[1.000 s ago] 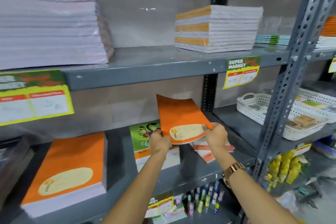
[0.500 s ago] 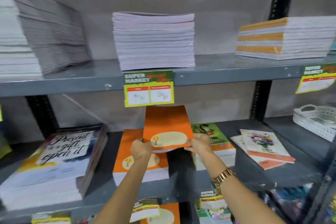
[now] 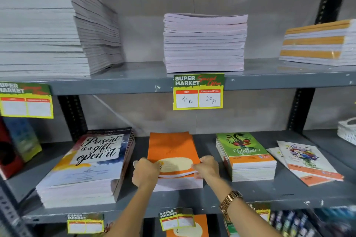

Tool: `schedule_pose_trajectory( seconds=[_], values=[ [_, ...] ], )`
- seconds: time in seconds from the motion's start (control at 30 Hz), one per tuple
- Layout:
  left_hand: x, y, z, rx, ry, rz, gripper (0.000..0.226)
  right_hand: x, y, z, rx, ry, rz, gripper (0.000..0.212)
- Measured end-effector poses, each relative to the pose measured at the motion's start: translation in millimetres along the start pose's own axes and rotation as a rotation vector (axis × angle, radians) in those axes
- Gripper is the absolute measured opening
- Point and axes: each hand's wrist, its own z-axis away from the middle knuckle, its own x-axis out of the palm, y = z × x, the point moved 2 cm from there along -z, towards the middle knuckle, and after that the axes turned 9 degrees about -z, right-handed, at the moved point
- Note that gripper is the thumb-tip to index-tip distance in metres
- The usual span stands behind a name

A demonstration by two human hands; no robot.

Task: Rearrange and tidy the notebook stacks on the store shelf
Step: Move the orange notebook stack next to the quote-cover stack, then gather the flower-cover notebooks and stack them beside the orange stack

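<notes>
Both hands pinch one orange notebook (image 3: 172,152) at its near corners, our left hand (image 3: 144,172) and right hand (image 3: 207,167) closed on it as it lies atop the orange stack (image 3: 179,183) on the middle shelf (image 3: 269,196). Its near edge bows up; if we let go unevenly it may, we judge, slide askew. A white basket (image 3: 347,131) sits far right, its contents hidden from us.

Left price label (image 3: 26,100) is blurred, perhaps blank.
</notes>
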Motion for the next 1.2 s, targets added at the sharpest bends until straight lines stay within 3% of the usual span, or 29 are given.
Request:
schedule_pose_trajectory(
  seconds=[0.1, 0.2, 0.37, 0.53, 0.87, 1.07, 1.2],
  values=[
    [-3.8, 8.3, 3.8, 0.028, 0.021, -0.260, 0.038, -7.1, -4.6, 2.4, -0.075, 0.017, 0.193, 0.020],
    [-4.4, 28.8, 9.1, 0.099, 0.043, -0.358, 0.036, -24.6, -13.2, 3.3, -0.196, 0.160, 0.253, 0.014],
    [11.5, 81.2, 37.1, 0.313, 0.027, -0.243, 0.026, -77.7, -23.9, 2.2, -0.317, 0.353, 0.132, 0.026],
    [57.4, 132.2, 64.4, 0.498, -0.119, -0.034, 0.029, -148.8, -11.8, -13.4, -0.344, 0.522, 0.056, 0.024],
    [162.7, 219.8, 118.4, 0.638, -0.349, 0.136, 0.035, -294.8, 51.7, -46.8, -0.160, 0.732, 0.115, 0.030],
    [218.4, 246.8, 164.3, 0.894, -0.297, 0.042, 0.031, -352.5, 99.1, -70.4, 0.066, 0.701, 0.190, 0.032],
    [259.5, 245.6, 191.6, 1.051, -0.329, -0.146, 0.036, -369.2, 125.6, -86.1, 0.219, 0.614, 0.207, 0.054]
  ],
)
